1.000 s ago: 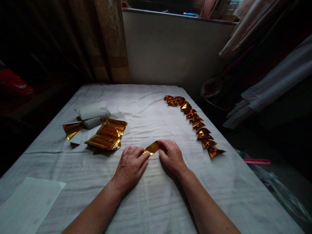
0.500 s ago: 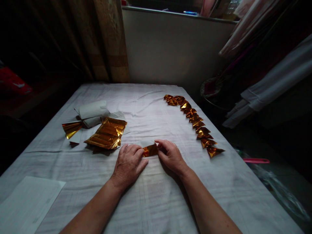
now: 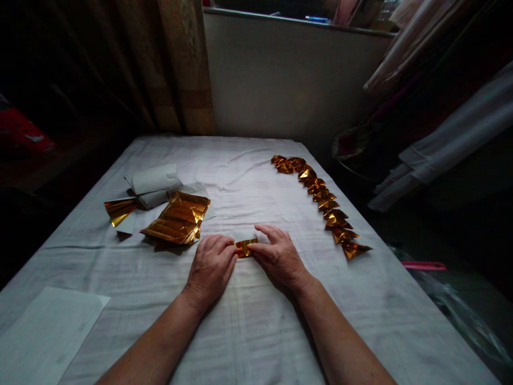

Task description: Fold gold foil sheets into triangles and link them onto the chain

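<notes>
Both hands rest palm-down on the white cloth (image 3: pixel 256 321) near the middle of the table, fingertips meeting over a small gold foil piece (image 3: pixel 242 247). The left hand (image 3: pixel 211 268) lies flat with its fingers close together, their tips pressing the foil's left end. The right hand (image 3: pixel 278 258) pinches the foil's right end between thumb and forefinger, the other fingers curved above it. A white edge of the sheet shows just behind the foil, between the 2 hands.

To the left of the hands, near the left fingertips, sits a stack of gold foil sheets (image 3: pixel 178 219), fanned slightly. Beyond it lies a folded white paper bundle (image 3: pixel 154 182), with 1 loose gold fan-shaped piece (image 3: pixel 119 209) beside it. To the right, a curved row of folded gold pieces (image 3: pixel 324 206) runs from near the right hand toward the far edge. A pale paper sheet (image 3: pixel 44 334) lies at the near left corner.
</notes>
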The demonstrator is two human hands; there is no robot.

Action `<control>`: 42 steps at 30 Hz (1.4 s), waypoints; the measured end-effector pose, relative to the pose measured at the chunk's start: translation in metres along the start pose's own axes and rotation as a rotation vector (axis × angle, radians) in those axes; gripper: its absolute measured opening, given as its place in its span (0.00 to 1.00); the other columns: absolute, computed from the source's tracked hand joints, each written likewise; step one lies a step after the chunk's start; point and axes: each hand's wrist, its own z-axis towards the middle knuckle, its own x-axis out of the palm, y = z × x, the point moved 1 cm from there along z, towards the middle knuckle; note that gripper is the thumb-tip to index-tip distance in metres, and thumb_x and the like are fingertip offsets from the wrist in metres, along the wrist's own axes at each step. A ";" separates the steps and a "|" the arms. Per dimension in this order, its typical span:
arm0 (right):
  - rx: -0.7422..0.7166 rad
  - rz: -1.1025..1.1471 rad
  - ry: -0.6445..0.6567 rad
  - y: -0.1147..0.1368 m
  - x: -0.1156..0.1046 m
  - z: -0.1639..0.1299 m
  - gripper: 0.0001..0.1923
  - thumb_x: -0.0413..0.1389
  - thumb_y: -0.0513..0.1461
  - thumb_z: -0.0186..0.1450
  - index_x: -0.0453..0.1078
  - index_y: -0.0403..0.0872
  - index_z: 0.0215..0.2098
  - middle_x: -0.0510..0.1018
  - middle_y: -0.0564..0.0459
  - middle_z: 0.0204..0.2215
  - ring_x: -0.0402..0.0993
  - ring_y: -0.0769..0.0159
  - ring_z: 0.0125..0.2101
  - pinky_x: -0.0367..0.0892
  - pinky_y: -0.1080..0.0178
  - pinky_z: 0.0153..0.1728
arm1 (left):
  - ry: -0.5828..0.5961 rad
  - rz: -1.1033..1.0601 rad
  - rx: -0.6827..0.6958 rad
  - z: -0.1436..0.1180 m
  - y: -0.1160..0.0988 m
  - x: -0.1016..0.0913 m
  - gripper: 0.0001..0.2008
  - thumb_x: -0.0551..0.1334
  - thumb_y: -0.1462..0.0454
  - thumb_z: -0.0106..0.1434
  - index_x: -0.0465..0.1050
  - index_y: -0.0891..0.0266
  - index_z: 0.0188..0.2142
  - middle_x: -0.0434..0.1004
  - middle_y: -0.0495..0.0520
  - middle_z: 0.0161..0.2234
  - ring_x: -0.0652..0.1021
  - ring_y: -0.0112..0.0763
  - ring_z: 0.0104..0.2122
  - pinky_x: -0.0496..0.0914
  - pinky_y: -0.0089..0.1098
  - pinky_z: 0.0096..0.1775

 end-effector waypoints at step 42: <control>0.251 0.139 0.084 0.003 0.008 0.011 0.03 0.62 0.38 0.62 0.72 0.50 0.31 0.79 0.53 0.40 0.72 0.61 0.45 0.59 0.56 0.47 | 0.109 -0.061 0.135 -0.006 -0.008 -0.002 0.11 0.57 0.63 0.69 0.76 0.57 0.48 0.79 0.54 0.46 0.76 0.39 0.45 0.72 0.41 0.48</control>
